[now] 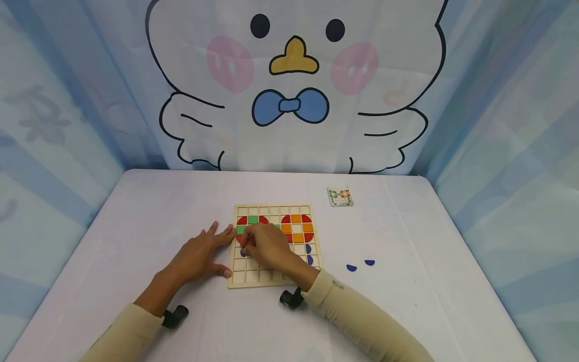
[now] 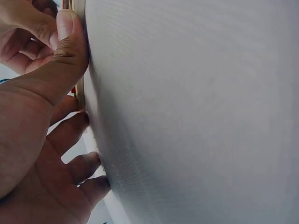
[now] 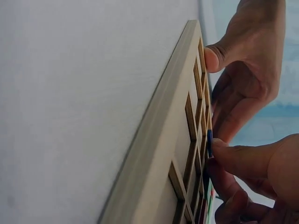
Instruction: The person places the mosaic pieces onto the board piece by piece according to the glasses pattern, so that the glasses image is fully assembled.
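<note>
A square wooden grid board lies on the table, with red, green and orange pieces set in its upper cells. My left hand is spread along the board's left edge, thumb and fingertips touching it. Over the left part of the board, my right hand pinches a small blue half-circle piece between thumb and finger, down at the grid cells. Two more blue half-circle pieces sit in cells at the board's right side. My right hand hides the middle of the board.
Two loose blue half-circle pieces lie on the white table to the right of the board. Behind the board, to the right, lies a small pattern card. A curtain with a cartoon bird hangs behind the table.
</note>
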Action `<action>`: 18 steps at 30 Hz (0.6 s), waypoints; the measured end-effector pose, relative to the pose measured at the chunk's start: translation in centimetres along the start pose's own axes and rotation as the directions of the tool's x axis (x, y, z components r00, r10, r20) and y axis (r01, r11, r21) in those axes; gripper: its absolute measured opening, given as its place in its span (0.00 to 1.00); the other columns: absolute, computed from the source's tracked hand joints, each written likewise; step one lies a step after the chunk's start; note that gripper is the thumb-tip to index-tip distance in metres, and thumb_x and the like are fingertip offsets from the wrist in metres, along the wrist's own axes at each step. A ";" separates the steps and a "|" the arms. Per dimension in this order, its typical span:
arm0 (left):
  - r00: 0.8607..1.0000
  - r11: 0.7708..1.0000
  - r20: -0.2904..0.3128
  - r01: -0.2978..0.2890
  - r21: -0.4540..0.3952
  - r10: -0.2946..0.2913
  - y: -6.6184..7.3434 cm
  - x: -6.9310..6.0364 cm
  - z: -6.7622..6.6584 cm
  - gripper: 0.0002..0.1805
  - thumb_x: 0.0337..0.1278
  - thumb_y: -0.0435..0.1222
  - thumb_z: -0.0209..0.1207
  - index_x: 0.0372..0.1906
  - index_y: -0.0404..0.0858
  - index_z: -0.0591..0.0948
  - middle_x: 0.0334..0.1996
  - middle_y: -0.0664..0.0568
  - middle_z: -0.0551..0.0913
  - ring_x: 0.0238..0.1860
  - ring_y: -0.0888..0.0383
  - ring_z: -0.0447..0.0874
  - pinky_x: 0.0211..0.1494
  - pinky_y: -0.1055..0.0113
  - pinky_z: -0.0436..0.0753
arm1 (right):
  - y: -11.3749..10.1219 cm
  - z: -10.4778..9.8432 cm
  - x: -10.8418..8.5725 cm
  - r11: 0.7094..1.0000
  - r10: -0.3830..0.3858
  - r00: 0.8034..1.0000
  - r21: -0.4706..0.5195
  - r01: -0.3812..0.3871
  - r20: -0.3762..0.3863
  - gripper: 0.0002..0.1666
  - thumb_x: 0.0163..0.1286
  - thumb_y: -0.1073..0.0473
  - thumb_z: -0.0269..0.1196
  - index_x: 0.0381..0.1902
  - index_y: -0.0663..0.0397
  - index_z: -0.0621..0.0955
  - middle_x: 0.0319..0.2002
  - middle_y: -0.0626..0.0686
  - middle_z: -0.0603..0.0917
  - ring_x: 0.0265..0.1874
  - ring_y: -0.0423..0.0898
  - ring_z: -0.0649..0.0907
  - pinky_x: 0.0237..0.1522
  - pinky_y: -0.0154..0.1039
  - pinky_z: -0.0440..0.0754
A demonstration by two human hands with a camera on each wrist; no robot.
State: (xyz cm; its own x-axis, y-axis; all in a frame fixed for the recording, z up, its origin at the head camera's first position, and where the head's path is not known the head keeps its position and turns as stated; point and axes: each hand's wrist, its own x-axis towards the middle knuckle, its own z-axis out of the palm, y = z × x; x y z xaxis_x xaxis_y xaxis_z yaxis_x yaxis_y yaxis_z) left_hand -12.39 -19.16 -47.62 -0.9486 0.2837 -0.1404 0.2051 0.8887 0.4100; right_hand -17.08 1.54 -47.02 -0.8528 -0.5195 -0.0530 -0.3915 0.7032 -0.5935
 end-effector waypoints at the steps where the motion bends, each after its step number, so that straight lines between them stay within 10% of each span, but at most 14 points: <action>1: 1.000 1.000 0.001 0.001 0.001 -0.001 0.0 0.0 0.0 0.62 0.40 0.55 0.81 0.83 0.47 0.65 0.82 0.33 0.62 0.72 0.12 0.61 0.69 0.24 0.72 | 0.1 -0.2 -0.2 1.000 0.007 1.000 0.016 -0.007 0.004 0.05 0.68 0.57 0.76 0.39 0.44 0.88 0.30 0.40 0.85 0.29 0.37 0.80 0.32 0.31 0.76; 18: 1.000 1.000 0.011 0.029 0.011 -0.029 0.5 0.0 0.0 0.61 0.41 0.55 0.82 0.83 0.47 0.65 0.83 0.38 0.62 0.74 0.13 0.60 0.71 0.24 0.71 | 3.7 -4.1 -5.1 0.988 0.114 0.985 0.119 -0.098 -0.133 0.07 0.66 0.60 0.76 0.38 0.43 0.88 0.27 0.41 0.84 0.33 0.42 0.81 0.33 0.39 0.75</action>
State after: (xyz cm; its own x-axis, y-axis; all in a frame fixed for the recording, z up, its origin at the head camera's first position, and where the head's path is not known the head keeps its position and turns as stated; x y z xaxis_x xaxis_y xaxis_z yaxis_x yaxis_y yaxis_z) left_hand -12.26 -18.73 -47.37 -0.9516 0.2613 -0.1618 0.1801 0.9006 0.3956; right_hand -15.62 8.79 -45.65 -0.9303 -0.3667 -0.0128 -0.2620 0.6883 -0.6765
